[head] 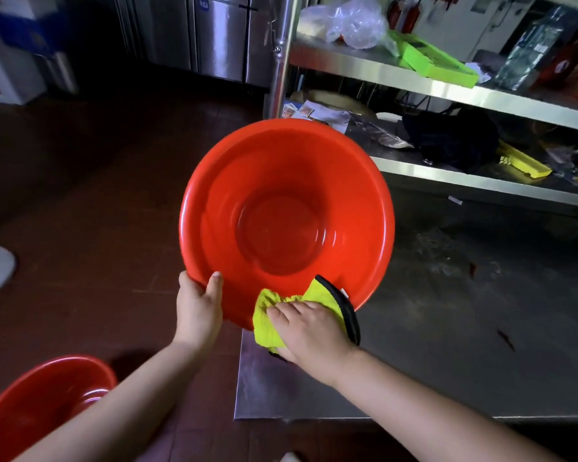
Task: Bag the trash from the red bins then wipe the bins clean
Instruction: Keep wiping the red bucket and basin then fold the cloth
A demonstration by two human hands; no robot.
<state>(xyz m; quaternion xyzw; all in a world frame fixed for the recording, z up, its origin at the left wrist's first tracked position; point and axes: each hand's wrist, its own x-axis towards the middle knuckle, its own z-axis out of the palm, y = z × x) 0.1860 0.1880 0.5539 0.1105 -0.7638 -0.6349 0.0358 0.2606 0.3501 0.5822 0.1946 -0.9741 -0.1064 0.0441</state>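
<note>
**Red bin held tilted over the steel desk, cloth at its near rim**

Floor (80, 195): dark reddish brown, filling the view from 7 to 11 o'clock.

Desk (464, 328): bare steel top, scuffed and stained, from 3 to 6 o'clock; its near-left corner sits below the hands.

Shelf unit (431, 85): steel, at 1 to 3 o'clock, two tiers in view. The upper tier carries a clear plastic bag (354, 25) and a green tray (434, 60); the lower tier carries papers (317, 113), a dark bag (454, 141) and a yellow object (524, 161).

Steel cabinets (207, 35): at 11 to 12 o'clock, behind the floor.

Red bin (286, 221): round basin at centre, tilted so the open inside faces the camera, empty inside with a glossy sheen. Its near edge hangs over the desk's left edge.

Second red bin (37, 408): at 7 o'clock on the floor, partly hidden by the left forearm.

Left hand (199, 305): at the bin's 7 o'clock rim, fingers gripping it, thumb over the inside edge.

Right hand (309, 331): at the bin's 5 o'clock rim, fingers laid fairly flat, pressing the cloth against the rim.

Cloth (274, 311): yellow-green with a black border, bunched under the right hand, lapping over the rim.
</note>
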